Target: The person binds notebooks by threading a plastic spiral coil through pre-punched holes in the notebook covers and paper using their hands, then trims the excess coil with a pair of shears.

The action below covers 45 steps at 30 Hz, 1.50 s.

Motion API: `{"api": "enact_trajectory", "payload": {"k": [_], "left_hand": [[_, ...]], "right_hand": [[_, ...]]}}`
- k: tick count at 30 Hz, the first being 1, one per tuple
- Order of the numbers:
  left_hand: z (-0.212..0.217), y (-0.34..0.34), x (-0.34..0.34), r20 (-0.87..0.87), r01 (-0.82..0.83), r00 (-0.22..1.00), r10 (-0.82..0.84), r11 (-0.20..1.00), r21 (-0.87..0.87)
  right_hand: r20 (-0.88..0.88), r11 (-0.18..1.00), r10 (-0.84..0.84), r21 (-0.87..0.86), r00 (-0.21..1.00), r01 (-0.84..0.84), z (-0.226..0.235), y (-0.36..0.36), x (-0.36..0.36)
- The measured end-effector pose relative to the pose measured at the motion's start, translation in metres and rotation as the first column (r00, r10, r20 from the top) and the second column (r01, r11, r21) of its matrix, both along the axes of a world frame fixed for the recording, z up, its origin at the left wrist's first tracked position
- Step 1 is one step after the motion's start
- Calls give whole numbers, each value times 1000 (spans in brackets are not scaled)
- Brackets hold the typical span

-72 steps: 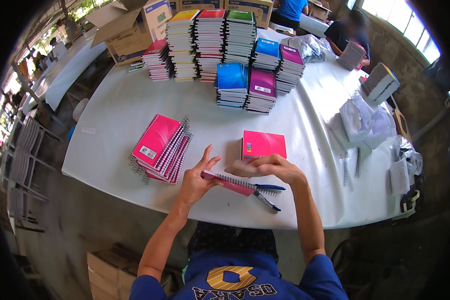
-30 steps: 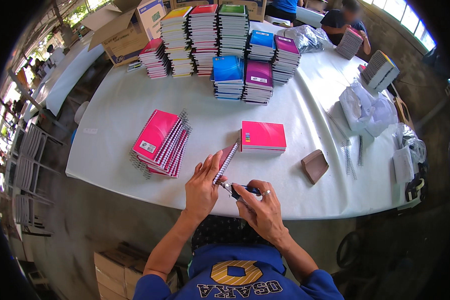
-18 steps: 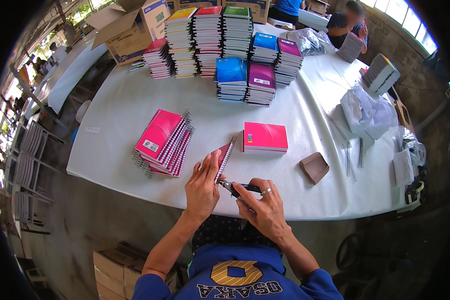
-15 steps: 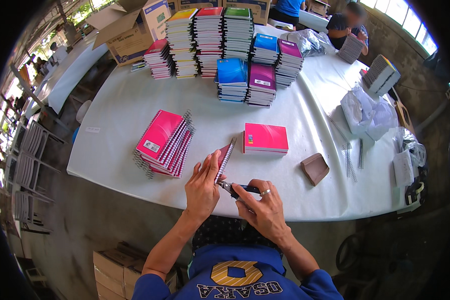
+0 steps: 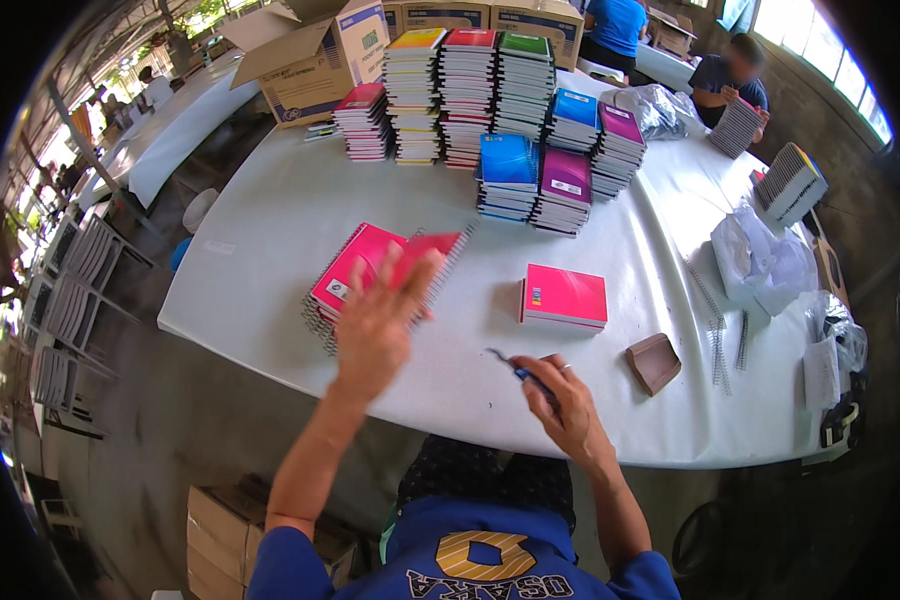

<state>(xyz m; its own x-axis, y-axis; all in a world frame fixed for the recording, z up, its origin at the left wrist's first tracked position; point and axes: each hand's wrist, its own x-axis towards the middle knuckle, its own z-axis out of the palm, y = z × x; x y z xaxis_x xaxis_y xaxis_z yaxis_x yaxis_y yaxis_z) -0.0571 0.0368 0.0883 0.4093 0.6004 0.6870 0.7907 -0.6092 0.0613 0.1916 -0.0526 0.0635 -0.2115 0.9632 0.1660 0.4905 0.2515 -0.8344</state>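
My left hand [image 5: 375, 325], blurred by motion, has its fingers over a pink spiral notebook [image 5: 422, 258]. That notebook lies at a slant across the right side of a pile of pink spiral notebooks [image 5: 362, 252]; whether my fingers grip it is unclear. Closed around dark-handled pliers [image 5: 528, 373] is my right hand [image 5: 568, 408], low over the table near its front edge. The metal jaws point to the upper left with nothing between them. Beyond that hand sits a short stack of pink books [image 5: 567, 295], with no coil visible on it.
Tall stacks of coloured notebooks [image 5: 470, 95] and an open carton [image 5: 315, 65] stand at the back of the white table [image 5: 260, 270]. To the right lie a brown block-like piece [image 5: 654, 363], loose wire coils [image 5: 718, 345] and plastic bags [image 5: 760, 255]. Another person [image 5: 732, 85] holds notebooks at the far right.
My left hand has moved left and away from me, and the spiral notebook now lies over the pile. The pliers have come off its coil and moved right with my right hand. The view has shifted.
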Motion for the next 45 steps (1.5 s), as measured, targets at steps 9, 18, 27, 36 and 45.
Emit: {"api": "enact_trajectory", "payload": {"k": [9, 18, 27, 36, 45], "left_hand": [[11, 50, -85, 872, 748, 391, -294, 654, -115], [6, 90, -96, 995, 879, 53, -88, 477, -5], [-39, 107, -149, 715, 650, 645, 269, 297, -699], [-27, 111, -118, -64, -320, 934, 350, 749, -580], [-24, 30, 22, 207, 169, 975, -81, 875, -453]], "right_hand": [[-189, 992, -15, 119, 982, 38, -38, 47, -6], [-560, 922, 328, 367, 761, -127, 32, 151, -138], [311, 736, -13, 646, 950, -201, -18, 128, -99], [466, 706, -702, 354, 538, 613, -82, 141, 124], [203, 729, -668, -9, 716, 684, -66, 141, 131]]}}
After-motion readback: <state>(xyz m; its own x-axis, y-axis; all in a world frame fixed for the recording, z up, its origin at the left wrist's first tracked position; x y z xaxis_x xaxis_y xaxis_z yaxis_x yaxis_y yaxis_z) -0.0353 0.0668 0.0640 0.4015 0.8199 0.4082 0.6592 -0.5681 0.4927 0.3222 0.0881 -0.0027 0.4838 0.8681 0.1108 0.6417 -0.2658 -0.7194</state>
